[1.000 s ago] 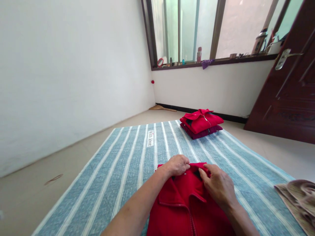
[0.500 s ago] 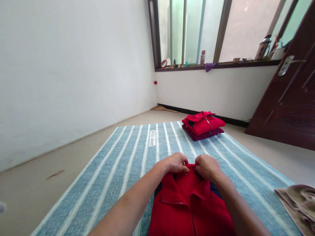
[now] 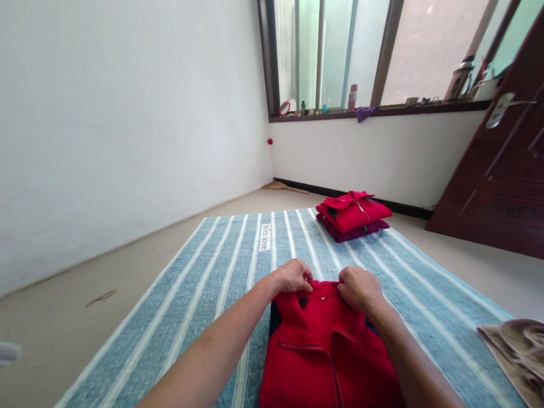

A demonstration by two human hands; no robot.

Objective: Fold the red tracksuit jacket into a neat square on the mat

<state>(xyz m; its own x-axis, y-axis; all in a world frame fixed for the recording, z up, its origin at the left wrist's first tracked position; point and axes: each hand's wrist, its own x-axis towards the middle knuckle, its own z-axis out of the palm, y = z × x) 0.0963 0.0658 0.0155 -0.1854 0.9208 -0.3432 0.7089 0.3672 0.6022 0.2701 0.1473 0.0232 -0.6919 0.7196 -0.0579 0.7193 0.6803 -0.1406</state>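
Change: both hands are sitting slightly farther apart on the collar than half a second ago, and more of the collar band is showing between them.
Left hand [image 3: 292,276]: fingers are curling down, pinching the left end of the collar.
Right hand [image 3: 360,289]: fingers are closing on the collar's right end.
Red jacket [image 3: 327,357]: one, soft fleece-like cloth with a front zip, lying flat on the near middle of the mat.
Mat [image 3: 212,283]: one, woven, blue with white stripes, rectangular.
Folded garments [image 3: 352,214]: two stacked, red over maroon, at the far edge.
Brown cloth [image 3: 516,354]: one, crumpled, lying at the right.
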